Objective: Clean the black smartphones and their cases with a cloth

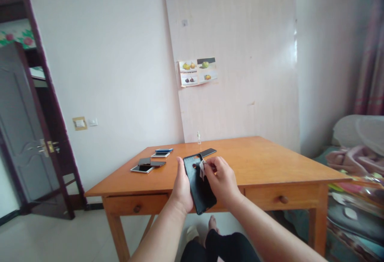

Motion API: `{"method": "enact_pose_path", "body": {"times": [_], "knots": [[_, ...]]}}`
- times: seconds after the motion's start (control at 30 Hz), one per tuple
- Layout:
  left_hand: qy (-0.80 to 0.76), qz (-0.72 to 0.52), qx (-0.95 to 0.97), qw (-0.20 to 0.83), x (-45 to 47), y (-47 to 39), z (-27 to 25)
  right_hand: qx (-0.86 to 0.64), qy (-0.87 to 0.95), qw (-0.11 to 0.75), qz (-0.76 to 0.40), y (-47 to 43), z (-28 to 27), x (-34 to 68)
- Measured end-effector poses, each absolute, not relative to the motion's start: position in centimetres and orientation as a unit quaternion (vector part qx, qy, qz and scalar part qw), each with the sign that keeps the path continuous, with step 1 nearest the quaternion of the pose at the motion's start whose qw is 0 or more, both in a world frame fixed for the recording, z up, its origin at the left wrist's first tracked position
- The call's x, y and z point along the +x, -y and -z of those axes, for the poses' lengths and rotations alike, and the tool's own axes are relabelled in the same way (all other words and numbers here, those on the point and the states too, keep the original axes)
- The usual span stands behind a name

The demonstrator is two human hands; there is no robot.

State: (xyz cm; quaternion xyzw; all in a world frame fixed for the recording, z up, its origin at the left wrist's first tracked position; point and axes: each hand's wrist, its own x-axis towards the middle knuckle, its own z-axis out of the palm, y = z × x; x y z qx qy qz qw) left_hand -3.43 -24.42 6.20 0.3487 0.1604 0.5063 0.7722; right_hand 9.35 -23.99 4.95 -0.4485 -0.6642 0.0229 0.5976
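A black phone case [200, 192], its hollow inner side facing me, is tilted in front of the table edge. My left hand [182, 190] grips it along its left side, thumb pointing up. Pinched in the fingers of my right hand [221, 179] is a small white cloth or tissue [202, 171], which touches the inside of the case near the camera cutout. Just behind the case, a dark phone [208, 152] lies flat on the wooden table [255, 162].
Several phones [142, 169] lie at the table's left, some overlapping, with a blue-edged one [164, 150] farther back. A small clear spray bottle [198, 138] stands at the back edge. Two drawers with knobs [283, 199] face me. A cluttered bed [354, 198] is at right.
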Motion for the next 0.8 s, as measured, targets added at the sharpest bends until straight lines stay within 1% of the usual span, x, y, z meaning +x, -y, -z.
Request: {"method": "enact_pose_path", "body": {"times": [0.1,0.2,0.27,0.33,0.4,0.47,0.57,0.63,0.7,0.8], "knots": [[-0.15,-0.534,0.348,0.756,-3.9,24.5,-6.6,-0.432,0.636,0.619,-0.164,23.7,-4.1,9.6],[-0.174,-0.547,0.355,0.738,-4.0,24.3,-6.3,-0.374,0.633,0.602,-0.31,23.8,-3.0,9.3],[-0.204,-0.571,0.377,0.7,-4.0,24.0,-5.9,-0.352,0.635,0.592,-0.35,24.0,-2.5,9.1],[-0.253,-0.622,0.428,0.606,-4.5,23.6,-5.6,-0.37,0.642,0.592,-0.319,24.1,-2.3,9.3],[-0.32,-0.666,0.502,0.45,-5.5,23.1,-5.6,-0.401,0.653,0.591,-0.252,24.1,-2.2,9.8],[-0.391,-0.654,0.585,0.277,-7.0,22.8,-5.8,-0.418,0.67,0.579,-0.201,24.1,-2.1,10.5],[-0.458,-0.536,0.705,0.079,-8.9,22.9,-6.7,-0.421,0.694,0.558,-0.175,24.2,-1.8,11.2],[-0.471,-0.445,0.761,-0.029,-9.5,23.4,-7.3,-0.42,0.703,0.548,-0.168,24.2,-1.6,11.3],[-0.48,-0.386,0.78,-0.114,-9.4,24.0,-7.8,-0.424,0.705,0.544,-0.163,24.1,-1.4,11.3],[-0.497,-0.335,0.776,-0.197,-8.4,25.0,-7.9,-0.427,0.701,0.553,-0.143,24.3,-1.8,11.1]]}}
